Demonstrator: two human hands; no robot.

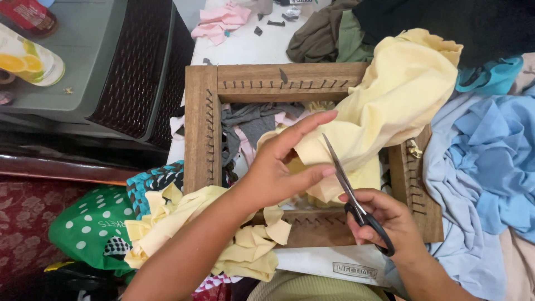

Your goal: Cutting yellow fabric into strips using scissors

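Pale yellow fabric is seen from the head camera draped over the upper right corner of a square wooden frame, whose inner edges are lined with rows of small nails. The cloth runs down into the frame's opening, where its lower fold is gripped by the left hand: the fingers are stretched out along the top of the fold and the thumb is pressed beneath it. Black-handled scissors are held in the right hand, the fingers being closed through the handle loops. The blades are parted slightly and pointed up and away, with their tips lying against the yellow fabric just beside the left fingertips.

Cut yellow strips are piled over the frame's lower left corner, touching the left forearm. Grey and pink cloth scraps are visible inside the frame. Light blue fabric is heaped to the right of it, and olive green cloth lies beyond its top edge. A green polka-dot bag is seen at lower left, and a dark woven basket at upper left.
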